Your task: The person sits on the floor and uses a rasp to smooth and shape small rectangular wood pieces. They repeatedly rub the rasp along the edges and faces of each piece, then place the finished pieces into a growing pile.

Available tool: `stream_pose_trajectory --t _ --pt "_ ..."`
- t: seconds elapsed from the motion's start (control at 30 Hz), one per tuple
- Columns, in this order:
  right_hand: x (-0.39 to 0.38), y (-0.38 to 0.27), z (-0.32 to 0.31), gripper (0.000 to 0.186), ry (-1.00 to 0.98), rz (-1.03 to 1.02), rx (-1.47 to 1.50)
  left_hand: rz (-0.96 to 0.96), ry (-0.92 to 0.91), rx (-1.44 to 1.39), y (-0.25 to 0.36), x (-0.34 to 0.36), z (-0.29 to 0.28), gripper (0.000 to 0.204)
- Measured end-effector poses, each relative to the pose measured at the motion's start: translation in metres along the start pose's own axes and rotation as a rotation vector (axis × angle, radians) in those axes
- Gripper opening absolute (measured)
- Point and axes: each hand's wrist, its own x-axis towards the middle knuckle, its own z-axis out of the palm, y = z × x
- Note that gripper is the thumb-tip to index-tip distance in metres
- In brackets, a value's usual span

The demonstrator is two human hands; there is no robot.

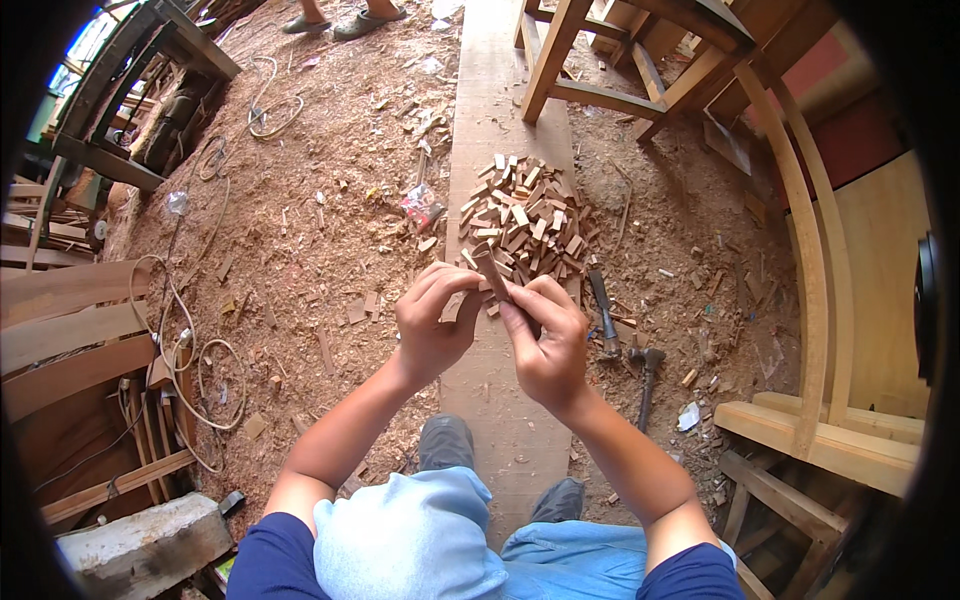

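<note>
Both my hands meet in front of me over a long wooden board (505, 400). My right hand (552, 340) is closed around a brown curled strip (487, 265), which looks like rolled sandpaper and stands tilted with its open end away from me. My left hand (435, 318) is closed in a pinch, fingertips against the strip's side; whatever lies between them is hidden. Just beyond my hands, a heap of small wooden blocks (530, 215) lies on the board. Right of the heap are a chisel-like tool (603, 310) and a hammer (647, 380).
Wood shavings (330, 220) cover the ground. Cables (200, 390) loop at the left beside curved wooden slats (75, 335). Wooden chair frames (610, 95) stand at the far right, and pale wooden rails (820, 440) nearer. Another person's feet (365, 22) show at the top.
</note>
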Motion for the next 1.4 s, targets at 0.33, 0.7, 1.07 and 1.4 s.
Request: stream_pose_trajectory --t 0.33,0.7,1.07,1.4 --pt "-0.003 0.006 0.011 0.026 0.024 0.066 -0.005 0.045 -0.012 0.047 -0.010 -0.006 -0.003 0.024" --pt "-0.014 0.012 0.017 0.023 0.019 0.003 0.078 0.032 -0.031 0.044 -0.013 -0.010 -0.004 0.023" --pt "-0.021 0.000 0.026 0.025 0.012 -0.078 0.132 0.042 -0.055 -0.071 -0.017 -0.017 0.005 0.025" --pt "-0.013 0.009 0.014 0.024 0.104 -0.014 0.030 -0.028 0.025 -0.103 -0.023 -0.022 0.006 0.024"
